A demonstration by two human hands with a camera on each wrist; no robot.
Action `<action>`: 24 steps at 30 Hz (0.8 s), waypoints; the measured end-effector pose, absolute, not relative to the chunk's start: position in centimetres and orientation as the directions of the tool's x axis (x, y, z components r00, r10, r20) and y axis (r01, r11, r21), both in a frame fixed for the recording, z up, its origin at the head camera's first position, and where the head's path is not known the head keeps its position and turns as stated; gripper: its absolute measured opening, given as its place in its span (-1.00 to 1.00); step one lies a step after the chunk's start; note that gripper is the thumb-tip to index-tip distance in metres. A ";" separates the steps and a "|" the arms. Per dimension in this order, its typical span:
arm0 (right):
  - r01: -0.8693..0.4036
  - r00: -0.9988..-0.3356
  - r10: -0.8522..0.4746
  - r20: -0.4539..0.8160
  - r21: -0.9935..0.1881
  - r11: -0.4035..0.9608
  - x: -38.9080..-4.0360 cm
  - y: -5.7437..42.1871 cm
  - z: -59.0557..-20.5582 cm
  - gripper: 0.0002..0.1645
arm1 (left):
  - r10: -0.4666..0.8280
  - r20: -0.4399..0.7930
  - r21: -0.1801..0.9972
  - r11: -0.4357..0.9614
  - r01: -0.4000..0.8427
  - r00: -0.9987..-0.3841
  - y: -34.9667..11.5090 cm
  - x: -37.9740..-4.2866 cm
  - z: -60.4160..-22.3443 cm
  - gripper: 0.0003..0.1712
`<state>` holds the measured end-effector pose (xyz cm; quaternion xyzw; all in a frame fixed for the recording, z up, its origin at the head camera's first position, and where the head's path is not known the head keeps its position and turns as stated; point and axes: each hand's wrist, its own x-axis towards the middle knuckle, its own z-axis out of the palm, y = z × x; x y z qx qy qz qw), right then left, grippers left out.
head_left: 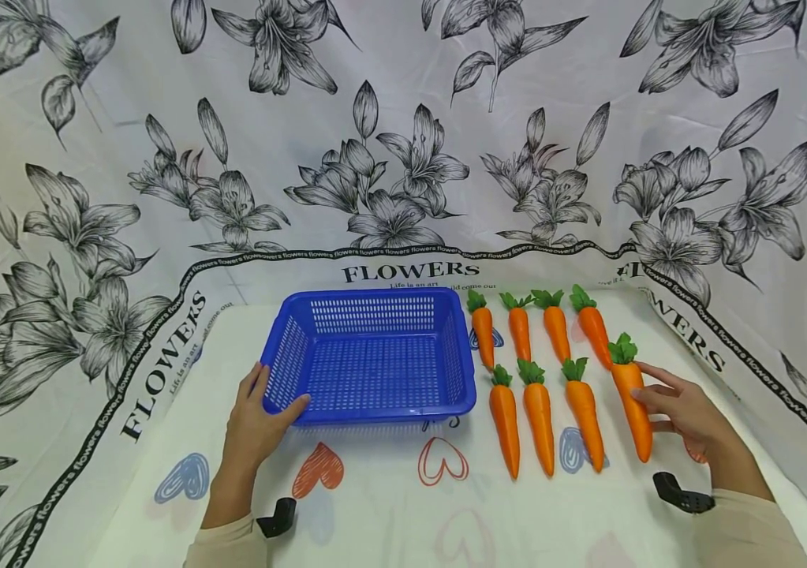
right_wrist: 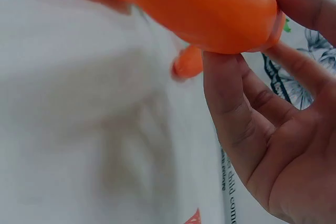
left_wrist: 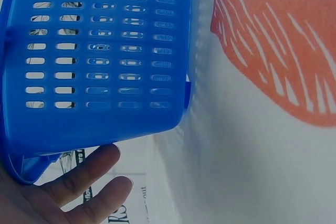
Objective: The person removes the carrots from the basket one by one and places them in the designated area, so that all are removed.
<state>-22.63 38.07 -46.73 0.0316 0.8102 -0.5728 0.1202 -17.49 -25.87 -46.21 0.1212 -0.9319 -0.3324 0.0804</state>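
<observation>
A blue perforated plastic basket (head_left: 375,414) stands on the table with nothing inside. At its near left corner my left hand (head_left: 254,418) holds the rim, the thumb over the front edge. The fingers lie along the outside of the left wall, as the left wrist view shows. On the right, my right hand (head_left: 683,410) pinches an orange carrot (head_left: 632,402) with a green leafy top between thumb and fingers. In the right wrist view that carrot (right_wrist: 210,9) appears raised above the cloth. Beside it lies another carrot (head_left: 583,410) in the front row.
Several more carrots lie in two rows right of the basket, among them a back-row carrot (head_left: 520,331) and a front-row carrot (head_left: 506,426). A white cloth (head_left: 375,513) with hearts covers the table. A flower-printed curtain (head_left: 403,213) surrounds the back and sides.
</observation>
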 end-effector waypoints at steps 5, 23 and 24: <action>0.235 -0.959 -0.078 -0.271 -0.921 0.312 -22.6 38.2 -47.5 -0.04 | -0.280 0.072 0.637 0.751 -0.172 -0.957 -25.9 -17.5 -46.2 0.22; 0.272 -0.933 -0.080 -0.351 -0.833 0.483 -22.8 37.8 -48.7 -0.02 | -0.282 0.089 0.641 0.750 -0.162 -0.955 -25.9 -17.5 -46.4 0.23; 0.274 -0.932 -0.078 -0.355 -0.827 0.491 -22.9 37.9 -48.8 -0.02 | -0.283 0.090 0.641 0.750 -0.162 -0.955 -25.9 -17.6 -46.5 0.23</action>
